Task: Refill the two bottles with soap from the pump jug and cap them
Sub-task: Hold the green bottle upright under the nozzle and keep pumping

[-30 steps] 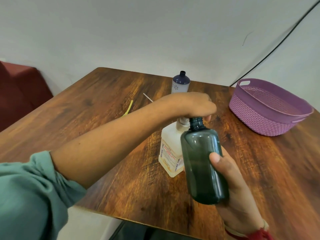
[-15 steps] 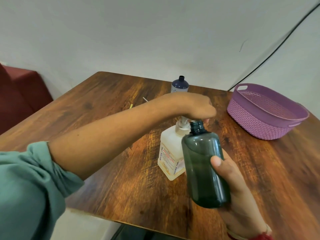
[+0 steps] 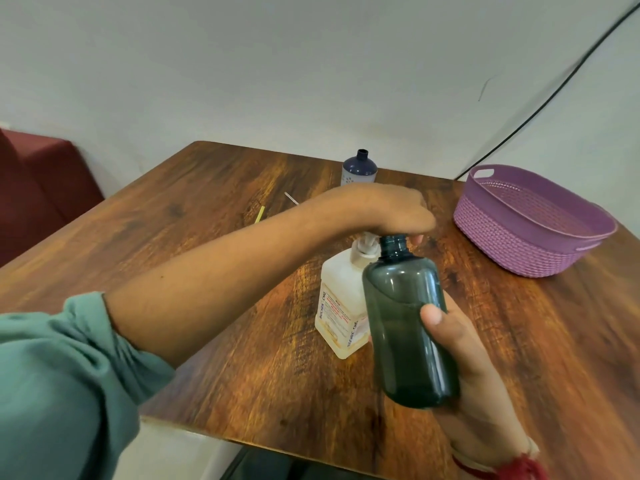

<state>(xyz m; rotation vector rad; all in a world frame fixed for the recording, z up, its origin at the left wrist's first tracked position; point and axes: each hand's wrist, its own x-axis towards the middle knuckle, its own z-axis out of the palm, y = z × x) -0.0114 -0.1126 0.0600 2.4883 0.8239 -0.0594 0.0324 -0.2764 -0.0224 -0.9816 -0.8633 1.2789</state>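
Observation:
A pale, square pump jug (image 3: 337, 306) with a printed label stands mid-table. My left hand (image 3: 391, 209) lies over its white pump head, fingers curled down around it and hiding the nozzle. My right hand (image 3: 460, 368) grips a dark smoky-green bottle (image 3: 405, 327), uncapped, its open neck right beside the pump under my left hand. A little liquid sits at that bottle's bottom. A second bottle (image 3: 358, 168), white with a dark blue top and open neck, stands at the table's far edge. No caps are in view.
The wooden table (image 3: 207, 237) has a purple woven basket (image 3: 519, 223) at the right. A yellow strip (image 3: 259, 214) and a thin white stick (image 3: 291, 198) lie behind my left forearm. A dark red seat (image 3: 34, 185) is at the left, and a black cable (image 3: 554, 95) runs down the wall.
The view has tilted up a little. My left hand stays on the pump head and my right hand keeps the dark bottle's neck beside it.

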